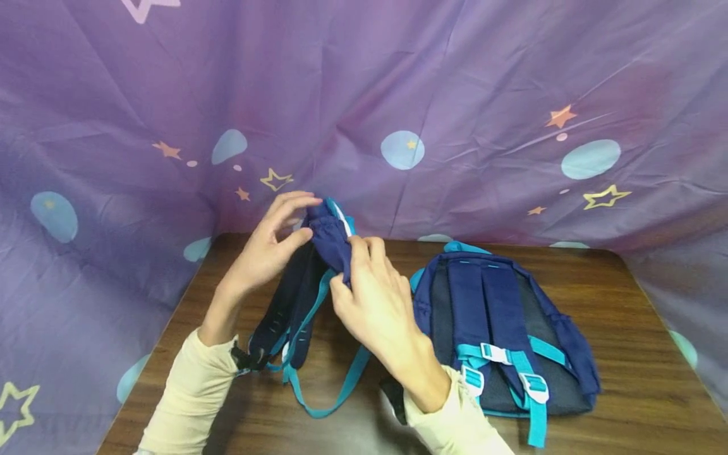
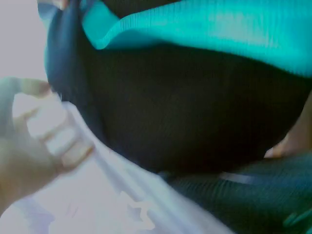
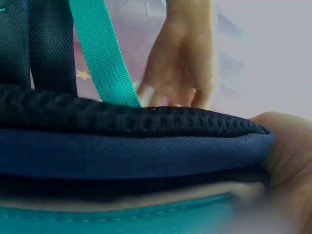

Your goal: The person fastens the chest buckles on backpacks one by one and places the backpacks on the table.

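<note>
Here, wooden table (image 1: 637,379), star-print drapery (image 1: 455,82) behind, right hand (image 1: 376,297) tight on backpack (image 1: 331,243), left hand (image 1: 264,243) loose.

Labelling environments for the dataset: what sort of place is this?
Probably a makeshift recording booth, though the room beyond isn't visible. Purple star-print cloth hangs behind and beside a wood-grain table, and a navy backpack lies on it, straps up.
</note>
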The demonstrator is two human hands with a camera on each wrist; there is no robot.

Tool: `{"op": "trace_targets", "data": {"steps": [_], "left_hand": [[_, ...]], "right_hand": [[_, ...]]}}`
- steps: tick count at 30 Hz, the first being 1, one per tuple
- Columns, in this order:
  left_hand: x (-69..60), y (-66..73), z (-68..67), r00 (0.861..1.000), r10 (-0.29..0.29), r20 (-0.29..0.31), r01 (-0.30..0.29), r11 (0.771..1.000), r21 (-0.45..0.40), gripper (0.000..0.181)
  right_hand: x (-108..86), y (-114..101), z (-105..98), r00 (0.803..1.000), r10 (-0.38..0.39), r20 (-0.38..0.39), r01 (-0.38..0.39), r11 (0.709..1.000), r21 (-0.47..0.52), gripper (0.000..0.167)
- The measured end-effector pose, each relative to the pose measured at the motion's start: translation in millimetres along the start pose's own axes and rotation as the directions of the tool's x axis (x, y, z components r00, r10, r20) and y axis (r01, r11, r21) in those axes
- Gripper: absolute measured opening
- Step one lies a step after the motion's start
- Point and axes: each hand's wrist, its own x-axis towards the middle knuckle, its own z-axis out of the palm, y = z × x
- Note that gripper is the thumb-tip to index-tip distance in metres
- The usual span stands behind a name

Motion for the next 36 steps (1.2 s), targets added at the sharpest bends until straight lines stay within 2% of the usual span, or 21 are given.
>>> {"op": "trace_targets", "data": {"steps": [1, 2, 4, 5, 7, 9, 11, 13, 16, 19, 21, 23, 26, 30, 34, 36], "left_hand": [[1.4, -0.4, -2.3, 0.997, 0.071, 0.042, -0.072, 0.996, 0.043, 0.044], [3.3, 0.0, -3.8, 0.986, 0.133, 0.098, -0.140, 0.988, 0.070, 0.045], [8.8, 1.6, -3.8, 0.957, 0.212, 0.197, -0.239, 0.963, 0.122, 0.044], [12.4, 2.1, -1.9, 0.943, 0.244, 0.226, -0.279, 0.951, 0.137, 0.041], [19.7, 2.8, 4.2, 0.919, 0.305, 0.249, -0.351, 0.921, 0.168, 0.033], [25.9, 1.9, 10.8, 0.903, 0.367, 0.225, -0.411, 0.891, 0.192, 0.024], [30.0, 0.7, 15.5, 0.887, 0.423, 0.186, -0.455, 0.870, 0.191, 0.020], [33.0, -0.3, 17.4, 0.871, 0.459, 0.174, -0.487, 0.850, 0.200, 0.020], [38.2, 1.4, 19.0, 0.860, 0.466, 0.207, -0.504, 0.837, 0.212, 0.021], [45.1, 5.8, 23.6, 0.853, 0.452, 0.262, -0.509, 0.833, 0.217, 0.020], [49.0, 8.4, 28.2, 0.857, 0.433, 0.279, -0.493, 0.846, 0.204, 0.021], [51.0, 9.2, 33.1, 0.871, 0.410, 0.273, -0.465, 0.866, 0.183, 0.022], [50.2, 7.2, 38.6, 0.899, 0.371, 0.234, -0.411, 0.899, 0.154, 0.021], [48.4, 5.2, 42.5, 0.923, 0.339, 0.180, -0.357, 0.931, 0.077, 0.020], [47.0, 8.7, 38.1, 0.948, 0.282, 0.147, -0.285, 0.958, 0.002, 0.034], [44.3, 11.3, 29.5, 0.969, 0.213, 0.127, -0.219, 0.975, 0.035, 0.041]], "right_hand": [[-0.1, 1, -1, 1.000, 0.004, 0.004, -0.004, 1.000, 0.006, 0.050], [-0.2, 2, -2, 1.000, 0.004, 0.002, -0.004, 1.000, 0.012, 0.049], [0.4, 4, -4, 1.000, 0.005, 0.000, -0.005, 1.000, 0.025, 0.049], [1.3, 6, -5, 1.000, 0.010, 0.003, -0.010, 0.999, 0.035, 0.048], [3.0, 10, -8, 1.000, 0.017, -0.001, -0.016, 0.998, 0.062, 0.047], [4.2, 13, -11, 1.000, 0.024, 0.006, -0.024, 0.995, 0.097, 0.046], [5.3, 14, -14, 0.999, 0.024, 0.028, -0.028, 0.991, 0.127, 0.043], [6.3, 15, -18, 0.997, 0.018, 0.070, -0.027, 0.991, 0.129, 0.045], [11.8, 14, -27, 0.990, 0.012, 0.138, -0.018, 0.999, 0.042, 0.063], [23.5, 12, -38, 0.986, 0.008, 0.165, 0.003, 0.998, -0.066, 0.075], [32.9, 12, -43, 0.983, 0.012, 0.181, 0.007, 0.995, -0.101, 0.073], [40.8, 11, -46, 0.975, 0.028, 0.220, -0.003, 0.993, -0.115, 0.069], [47.3, 11, -47, 0.953, 0.066, 0.297, -0.027, 0.990, -0.135, 0.072], [50.3, 11, -47, 0.936, 0.102, 0.337, -0.038, 0.981, -0.190, 0.076], [53.2, 13, -49, 0.912, 0.134, 0.387, -0.046, 0.972, -0.229, 0.072], [53.6, 14, -51, 0.903, 0.137, 0.406, -0.042, 0.971, -0.235, 0.069]]}}
